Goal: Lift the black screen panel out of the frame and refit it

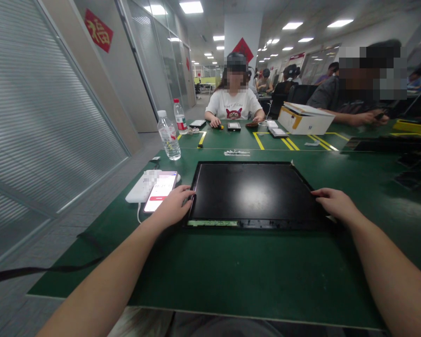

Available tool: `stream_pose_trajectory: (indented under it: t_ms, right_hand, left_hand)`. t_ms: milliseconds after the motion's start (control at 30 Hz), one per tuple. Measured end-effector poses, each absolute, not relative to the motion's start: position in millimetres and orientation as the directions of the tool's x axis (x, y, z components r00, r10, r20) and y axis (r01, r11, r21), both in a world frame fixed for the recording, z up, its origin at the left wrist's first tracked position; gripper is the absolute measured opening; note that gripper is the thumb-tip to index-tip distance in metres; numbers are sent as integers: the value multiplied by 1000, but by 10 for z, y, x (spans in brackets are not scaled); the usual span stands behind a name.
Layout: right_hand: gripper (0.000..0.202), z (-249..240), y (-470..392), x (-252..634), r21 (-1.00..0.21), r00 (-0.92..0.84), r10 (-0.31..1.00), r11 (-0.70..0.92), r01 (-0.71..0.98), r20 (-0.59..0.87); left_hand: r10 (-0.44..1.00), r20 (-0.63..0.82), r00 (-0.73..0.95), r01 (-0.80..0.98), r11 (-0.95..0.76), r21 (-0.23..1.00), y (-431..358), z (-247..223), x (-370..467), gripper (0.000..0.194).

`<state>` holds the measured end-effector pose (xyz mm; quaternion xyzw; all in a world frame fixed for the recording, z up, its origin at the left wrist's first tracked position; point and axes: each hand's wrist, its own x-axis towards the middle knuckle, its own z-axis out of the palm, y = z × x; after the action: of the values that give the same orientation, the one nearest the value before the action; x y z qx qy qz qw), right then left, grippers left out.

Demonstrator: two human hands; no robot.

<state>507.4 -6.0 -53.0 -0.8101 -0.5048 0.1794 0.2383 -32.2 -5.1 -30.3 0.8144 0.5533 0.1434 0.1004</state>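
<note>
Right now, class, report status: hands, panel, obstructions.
Left hand on display panel left edge, right hand on right edge. Panel flat on mat. Phone beside left hand.

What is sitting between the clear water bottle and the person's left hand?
In the head view, a phone with a lit screen lies on a white power bank, between the water bottle and the left hand, which rests on the black panel.

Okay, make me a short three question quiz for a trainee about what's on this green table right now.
1. True or false: both hands touch the black panel.
2. What lies just left of the left hand? A) phone B) cardboard box C) screwdriver
3. How many water bottles stand at the table's far left?

Key:
1. True; the right hand rests on its right edge.
2. A, the phone, screen lit.
3. Two: the near bottle and the far bottle.
</note>
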Motion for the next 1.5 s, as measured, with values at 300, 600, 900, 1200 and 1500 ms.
stream_pose_trajectory:
  t_ms: [300,600,900,1200,1500]
  right_hand:
    - [26,-484,-78,5017,-592,422,906,-353,725,-24]
    - [26,-459,-69,4978,-584,412,911,-347,734,-24]
    - [25,-417,-104,4909,-635,453,889,-387,668,-65]
    - [25,-481,-87,4984,-694,447,892,-363,622,-66]
    - [17,-631,-44,5095,-763,422,905,-309,568,-52]
  left_hand:
    - [931,116,346,881,-365,300,-70,-290,-288,46]
    - [923,112,369,887,-385,255,-59,-299,-277,47]
    - [925,117,362,890,-380,252,-87,-295,-250,47]
    - [924,140,355,874,-382,300,-87,-307,-263,45]
    - [926,151,345,873,-376,310,-87,-314,-261,44]
